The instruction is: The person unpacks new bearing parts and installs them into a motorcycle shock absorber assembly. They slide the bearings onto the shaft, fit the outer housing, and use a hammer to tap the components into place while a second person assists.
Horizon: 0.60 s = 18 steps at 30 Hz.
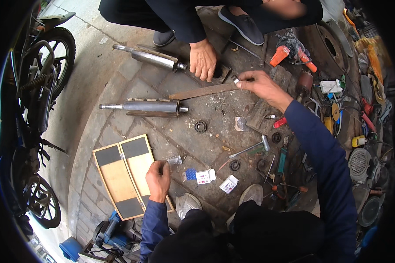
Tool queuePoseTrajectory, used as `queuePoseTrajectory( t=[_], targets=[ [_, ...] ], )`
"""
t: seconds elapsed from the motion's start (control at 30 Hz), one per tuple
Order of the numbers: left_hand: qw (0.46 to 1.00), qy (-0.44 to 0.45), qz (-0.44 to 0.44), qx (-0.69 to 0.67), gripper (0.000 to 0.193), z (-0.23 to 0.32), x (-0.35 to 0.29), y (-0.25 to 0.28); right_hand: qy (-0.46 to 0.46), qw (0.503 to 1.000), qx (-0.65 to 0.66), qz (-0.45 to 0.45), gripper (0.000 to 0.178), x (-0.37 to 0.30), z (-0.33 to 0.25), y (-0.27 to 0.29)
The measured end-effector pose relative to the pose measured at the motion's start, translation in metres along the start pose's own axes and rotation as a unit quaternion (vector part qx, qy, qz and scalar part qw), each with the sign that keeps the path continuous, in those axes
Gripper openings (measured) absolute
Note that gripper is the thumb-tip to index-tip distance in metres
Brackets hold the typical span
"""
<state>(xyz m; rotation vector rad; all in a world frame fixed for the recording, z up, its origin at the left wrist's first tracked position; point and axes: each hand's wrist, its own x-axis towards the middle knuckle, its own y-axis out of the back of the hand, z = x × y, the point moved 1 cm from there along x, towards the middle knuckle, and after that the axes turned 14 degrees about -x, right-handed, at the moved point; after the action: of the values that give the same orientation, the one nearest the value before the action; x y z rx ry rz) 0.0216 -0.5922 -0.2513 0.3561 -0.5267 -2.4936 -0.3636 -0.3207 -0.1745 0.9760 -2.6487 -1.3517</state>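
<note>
My right hand [263, 88] reaches forward, pinching a small shiny metal piece [235, 79] between thumb and finger. Just under it ends a rusty flat metal bar [202, 92] that lies on the paving; whether they touch, I cannot tell. My left hand [158, 176] is curled closed above the right edge of an opened wooden case [136, 161] with dark foam pads. What it may hold is hidden. A small clear plastic bag [174, 160] is beside that hand. Two metal rotors with shafts, one nearer [151, 106] and one farther [156, 59], lie ahead on the left.
A co-worker's hand [203, 60] hangs near the far rotor. Bearings [200, 126], small cartons [205, 176], a T-handled wrench [250, 147] and a spark plug [269, 117] lie on the ground. Tools and scrap crowd the right; a motorcycle [44, 118] stands left, a blue power tool [112, 232] lower left.
</note>
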Motion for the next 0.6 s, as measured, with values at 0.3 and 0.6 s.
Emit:
queuePoseTrajectory(
  t=[0.3,0.6],
  targets=[
    [0.999,0.042,-0.016,-0.016,0.011,-0.005,-0.001,0.008,0.089,0.956,-0.274,0.052,0.028,0.091,-0.005,-0.053],
    [0.999,0.045,-0.014,-0.012,0.011,-0.011,0.002,0.009,0.076,0.948,-0.306,0.051,0.029,0.094,-0.004,-0.068]
  ],
)
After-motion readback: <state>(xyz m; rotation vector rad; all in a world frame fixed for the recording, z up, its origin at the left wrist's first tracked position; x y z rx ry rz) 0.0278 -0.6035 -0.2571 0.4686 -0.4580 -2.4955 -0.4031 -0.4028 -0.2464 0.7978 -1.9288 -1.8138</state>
